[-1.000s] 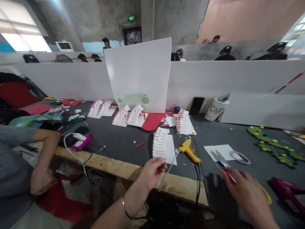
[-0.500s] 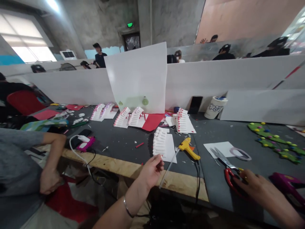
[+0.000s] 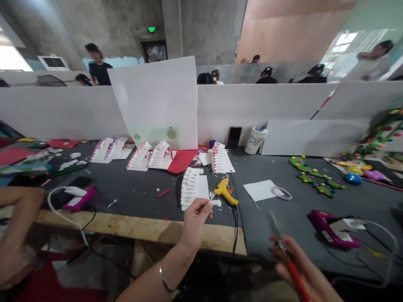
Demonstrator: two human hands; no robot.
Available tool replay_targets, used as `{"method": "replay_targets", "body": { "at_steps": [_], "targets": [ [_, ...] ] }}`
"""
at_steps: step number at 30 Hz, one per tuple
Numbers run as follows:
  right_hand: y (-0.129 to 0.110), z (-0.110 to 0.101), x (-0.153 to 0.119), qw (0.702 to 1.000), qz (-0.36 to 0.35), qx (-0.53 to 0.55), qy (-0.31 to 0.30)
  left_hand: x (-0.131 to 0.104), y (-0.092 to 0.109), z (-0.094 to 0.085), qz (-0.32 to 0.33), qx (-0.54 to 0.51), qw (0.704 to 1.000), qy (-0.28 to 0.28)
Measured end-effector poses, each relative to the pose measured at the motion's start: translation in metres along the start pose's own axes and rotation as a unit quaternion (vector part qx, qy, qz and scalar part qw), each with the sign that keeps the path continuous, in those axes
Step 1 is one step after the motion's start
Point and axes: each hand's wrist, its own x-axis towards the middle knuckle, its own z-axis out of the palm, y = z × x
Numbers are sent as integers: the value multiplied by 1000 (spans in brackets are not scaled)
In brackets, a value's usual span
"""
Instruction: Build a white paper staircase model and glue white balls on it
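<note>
My left hand (image 3: 197,216) is in a closed pinch at the table's front edge. A thin pale stick (image 3: 213,196) runs from its fingertips toward the yellow glue gun (image 3: 226,191); whether the fingers hold it or another small piece is hidden. Just behind this hand lies a white card with a curved row of white strips (image 3: 189,188). My right hand (image 3: 291,256), blurred by motion, grips red-handled scissors (image 3: 295,274) in front of the table edge, blades pointing up and away.
A white sheet (image 3: 260,190) and pale ring (image 3: 281,193) lie ahead of the scissors. Similar cards (image 3: 159,155) stand farther back, near a white cup (image 3: 255,140). Purple power strips (image 3: 330,230) with cables sit at both sides. A co-worker's arm (image 3: 19,226) is at left.
My right hand has lifted the scissors off the table and brought them left, toward my body. My left hand remains pinched near the glue gun. The view has turned right.
</note>
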Motion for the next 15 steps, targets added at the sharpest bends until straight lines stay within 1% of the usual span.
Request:
{"method": "replay_targets", "body": {
  "at_steps": [2,3,6,10,15],
  "targets": [
    [-28,10,-13,990,-24,115,-77,-2,-1,10,-18,-14,1000,-10],
    [-40,15,-14,984,-22,154,-89,-3,-1,13,-29,-21,999,-16],
    [-64,28,-8,979,13,196,-60,-9,0,21,-46,-29,998,-38],
    [-75,33,2,974,15,219,-53,-16,-1,22,-34,-12,998,-49],
    [-82,27,4,954,-1,290,-76,-17,-4,20,23,57,996,-62]
  ]
}}
